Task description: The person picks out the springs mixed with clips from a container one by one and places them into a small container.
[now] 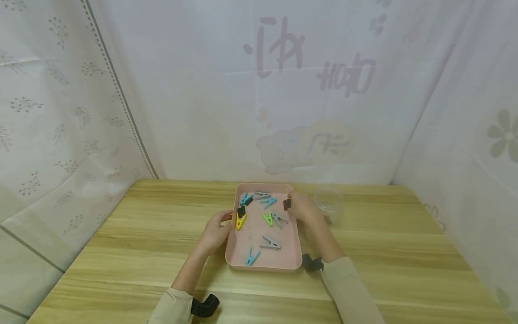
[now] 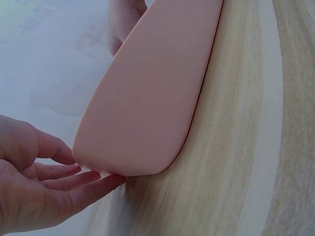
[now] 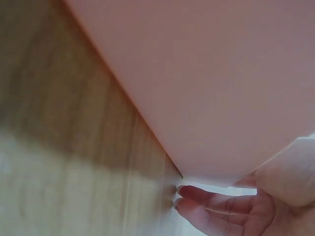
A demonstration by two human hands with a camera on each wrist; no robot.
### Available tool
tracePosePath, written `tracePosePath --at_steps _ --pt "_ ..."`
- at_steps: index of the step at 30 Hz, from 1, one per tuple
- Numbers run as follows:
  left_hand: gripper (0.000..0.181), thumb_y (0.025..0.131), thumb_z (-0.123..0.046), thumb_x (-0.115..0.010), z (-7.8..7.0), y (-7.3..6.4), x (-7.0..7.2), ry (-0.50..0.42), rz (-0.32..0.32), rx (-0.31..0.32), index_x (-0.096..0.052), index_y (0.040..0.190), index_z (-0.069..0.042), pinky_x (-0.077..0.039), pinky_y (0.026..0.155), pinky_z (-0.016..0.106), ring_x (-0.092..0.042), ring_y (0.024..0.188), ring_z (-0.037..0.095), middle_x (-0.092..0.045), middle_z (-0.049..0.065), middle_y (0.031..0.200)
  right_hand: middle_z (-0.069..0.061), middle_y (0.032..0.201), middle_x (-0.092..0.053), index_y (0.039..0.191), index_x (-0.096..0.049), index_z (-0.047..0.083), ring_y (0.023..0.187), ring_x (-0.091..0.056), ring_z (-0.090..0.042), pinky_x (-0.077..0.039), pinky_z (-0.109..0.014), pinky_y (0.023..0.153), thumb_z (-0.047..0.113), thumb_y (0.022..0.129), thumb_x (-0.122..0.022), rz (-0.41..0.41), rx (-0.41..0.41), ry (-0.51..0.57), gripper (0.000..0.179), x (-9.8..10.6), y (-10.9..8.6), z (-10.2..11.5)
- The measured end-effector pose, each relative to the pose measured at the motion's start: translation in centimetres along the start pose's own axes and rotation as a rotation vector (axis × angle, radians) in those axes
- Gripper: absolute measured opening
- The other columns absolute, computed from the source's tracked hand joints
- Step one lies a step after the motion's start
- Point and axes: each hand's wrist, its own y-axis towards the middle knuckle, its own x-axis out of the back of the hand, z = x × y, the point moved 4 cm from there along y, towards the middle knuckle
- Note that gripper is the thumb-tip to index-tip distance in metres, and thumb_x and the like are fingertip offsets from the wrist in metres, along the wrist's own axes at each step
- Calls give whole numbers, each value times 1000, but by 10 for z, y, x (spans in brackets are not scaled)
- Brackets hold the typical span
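Observation:
A shallow pink tray (image 1: 265, 265) rests on the wooden table with clothespins scattered in it. My left hand (image 1: 216, 231) holds its left side; in the left wrist view the thumb is near the rim and the fingers (image 2: 98, 189) lie along the outer wall. At the far right corner my right hand (image 1: 303, 208) grips the rim. Its fingers (image 3: 216, 204) point down outside the wall, while the thumb is hidden by the tray. A dark red and black piece (image 1: 287, 204) is beside that hand. Yellow (image 1: 240, 221), green (image 1: 267, 219), blue (image 1: 252, 256) and grey (image 1: 270, 243) clothespins lie in the tray.
A clear round container (image 1: 328, 200) stands just right of the right hand, with something small and dark near its base. The table (image 1: 162, 238) extends to both sides. Pale printed curtains (image 1: 194, 112) hang behind and at the sides.

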Motion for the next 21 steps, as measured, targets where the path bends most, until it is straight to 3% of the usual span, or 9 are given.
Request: tracePosePath --at_steps 3,13,21 --pt "47 95 5 -49 1 1 -1 3 -1 2 -46 141 12 -60 82 44 -64 109 46 -52 35 136 -17 103 -68 116 -61 -3 89 -63 -28 -55 -43 79 8 92 -65 8 1 -3 26 0 0 1" --pt "44 97 0 -52 4 1 0 -6 5 2 -49 140 10 -60 83 45 -64 110 46 -53 34 136 -15 95 -65 108 -60 -3 80 -58 -26 -52 -37 69 1 90 -64 -1 24 -15 19 -1 3 4" --pt "44 98 0 -51 4 1 -1 -30 9 4 -47 140 11 -60 82 45 -64 109 45 -52 34 136 -14 96 -66 107 -62 -3 81 -59 -25 -54 -38 72 2 89 -66 -1 19 -3 19 -1 4 4"
